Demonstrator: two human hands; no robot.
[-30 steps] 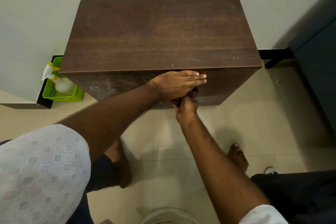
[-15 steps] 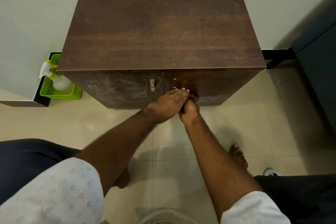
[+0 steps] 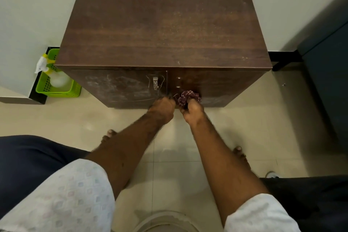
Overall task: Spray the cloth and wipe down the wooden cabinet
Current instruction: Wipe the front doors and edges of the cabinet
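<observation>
Left hand (image 3: 162,108) dropped beside right hand (image 3: 193,111), which grips crumpled maroon cloth (image 3: 185,97).

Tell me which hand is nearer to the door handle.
Left. The left hand is just below the handle; the right hand, gripping the cloth, is further to the right.

The cabinet (image 3: 163,30) is dark wood-grain, its top matt and speckled with pale dust, its left door smeared whitish. The door handle (image 3: 155,83) is shiny metal. The cloth (image 3: 185,97) is soft, crumpled patterned fabric. The basket (image 3: 56,91) is perforated plastic (fairly glossy), and the floor (image 3: 244,128) tiles are smooth and reflective.
</observation>
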